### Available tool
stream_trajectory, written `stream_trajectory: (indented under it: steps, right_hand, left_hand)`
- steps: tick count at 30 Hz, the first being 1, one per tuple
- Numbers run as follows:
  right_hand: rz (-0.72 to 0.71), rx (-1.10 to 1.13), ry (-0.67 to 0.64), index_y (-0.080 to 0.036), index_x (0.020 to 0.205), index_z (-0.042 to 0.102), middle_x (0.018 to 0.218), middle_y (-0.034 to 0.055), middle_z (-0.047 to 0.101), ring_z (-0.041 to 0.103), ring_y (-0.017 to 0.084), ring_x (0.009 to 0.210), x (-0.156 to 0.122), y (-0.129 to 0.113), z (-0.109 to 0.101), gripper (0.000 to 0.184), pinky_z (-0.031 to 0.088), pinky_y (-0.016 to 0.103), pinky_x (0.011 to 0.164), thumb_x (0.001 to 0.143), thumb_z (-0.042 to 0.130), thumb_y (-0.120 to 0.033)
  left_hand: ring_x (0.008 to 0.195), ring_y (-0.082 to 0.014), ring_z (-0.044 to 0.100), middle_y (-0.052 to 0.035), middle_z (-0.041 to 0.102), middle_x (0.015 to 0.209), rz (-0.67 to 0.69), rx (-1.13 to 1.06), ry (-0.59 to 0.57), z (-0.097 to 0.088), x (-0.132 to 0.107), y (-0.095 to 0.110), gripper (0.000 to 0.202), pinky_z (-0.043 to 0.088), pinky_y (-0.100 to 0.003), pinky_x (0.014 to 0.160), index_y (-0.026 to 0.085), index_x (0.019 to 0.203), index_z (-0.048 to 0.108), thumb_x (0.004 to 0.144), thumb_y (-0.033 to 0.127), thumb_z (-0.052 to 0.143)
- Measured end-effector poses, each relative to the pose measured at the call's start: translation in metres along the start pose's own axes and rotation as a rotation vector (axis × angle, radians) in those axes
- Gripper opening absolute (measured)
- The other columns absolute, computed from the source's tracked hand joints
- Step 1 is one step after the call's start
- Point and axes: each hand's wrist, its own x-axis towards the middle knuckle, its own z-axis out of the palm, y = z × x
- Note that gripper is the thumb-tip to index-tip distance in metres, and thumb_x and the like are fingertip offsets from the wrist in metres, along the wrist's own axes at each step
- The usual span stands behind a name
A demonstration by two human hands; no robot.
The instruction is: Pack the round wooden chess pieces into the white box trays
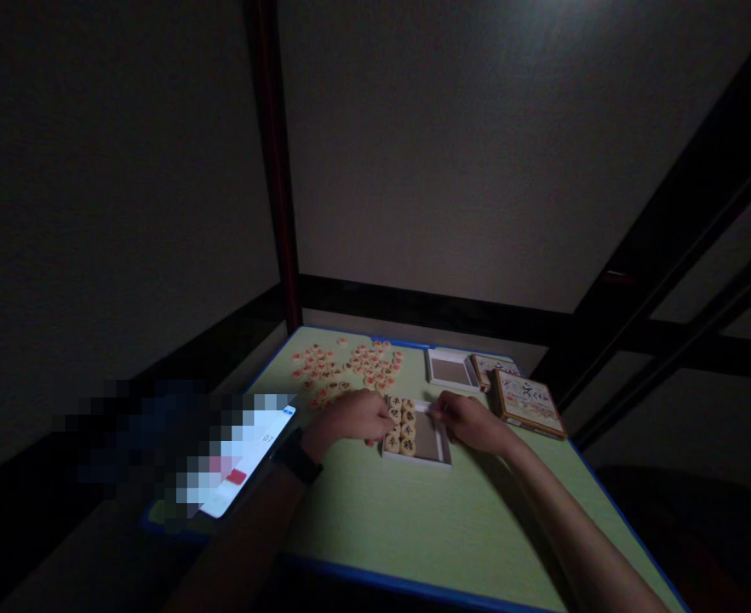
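L hand (361,415): ours, fingers curled narrow at open box's L side, by outer col. of discs; can't tell if we grip one.
R hand (468,419): ours, also curled narrow, at box's far R corner; can't tell if we pinch wall.
Open box (427,436): on desk (363,519), betw. our hands; brown floor shows on R.
Boxed discs (408,430): 2 cols., L part of box, dark chars. up.
Loose discs (370,380): we see them scattered, far L area, red & dark chars.
Second tray (450,372): open, far R, beside printed boxes (529,403).
Phone (257,460): lit, L edge, partly pixelated.
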Motion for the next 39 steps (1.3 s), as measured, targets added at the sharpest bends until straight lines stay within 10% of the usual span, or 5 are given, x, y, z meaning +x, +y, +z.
stream_trajectory:
  steps: [8,19,29,39]
  right_hand:
    - [-0.021,0.041,-0.043,-0.019,0.087,0.055,0.067,0.0021,0.064,0.055,0.016,0.060,0.001,0.001,0.006,0.006,0.036,0.024,0.059,0.087,0.049,-0.018]
    - [-0.058,-0.185,0.148,-0.017,0.097,0.066,0.077,0.0061,0.071,0.063,0.017,0.071,0.045,-0.005,-0.022,0.021,0.038,0.023,0.063,0.084,0.049,-0.014]
    - [-0.093,-0.393,0.007,-0.019,0.100,0.076,0.101,0.0078,0.077,0.069,0.021,0.091,0.182,-0.024,-0.018,0.033,0.045,0.022,0.075,0.079,0.054,-0.006]
    - [-0.106,-0.403,-0.154,-0.021,0.098,0.078,0.093,0.0048,0.078,0.071,0.021,0.087,0.193,-0.005,-0.007,0.030,0.048,0.022,0.072,0.074,0.064,-0.010]
  left_hand:
    - [0.052,-0.0143,0.059,-0.0031,0.067,0.057,-0.069,0.112,0.012,-0.004,-0.006,0.011,0.027,0.038,-0.024,0.052,0.018,0.059,0.069,0.073,0.028,0.049]
    - [0.083,-0.0251,0.071,-0.0152,0.075,0.088,-0.253,0.502,0.565,-0.024,-0.003,0.007,0.037,0.052,-0.034,0.075,0.013,0.090,0.076,0.090,0.028,0.042]
    - [0.066,-0.0197,0.064,-0.0057,0.066,0.066,0.369,0.402,0.741,0.024,0.001,0.028,0.013,0.051,-0.032,0.066,0.017,0.069,0.063,0.077,0.019,0.053]
    - [0.053,-0.0155,0.053,-0.0003,0.051,0.052,0.804,0.283,0.991,0.052,-0.004,0.043,0.008,0.047,-0.029,0.056,0.019,0.059,0.052,0.067,0.021,0.051]
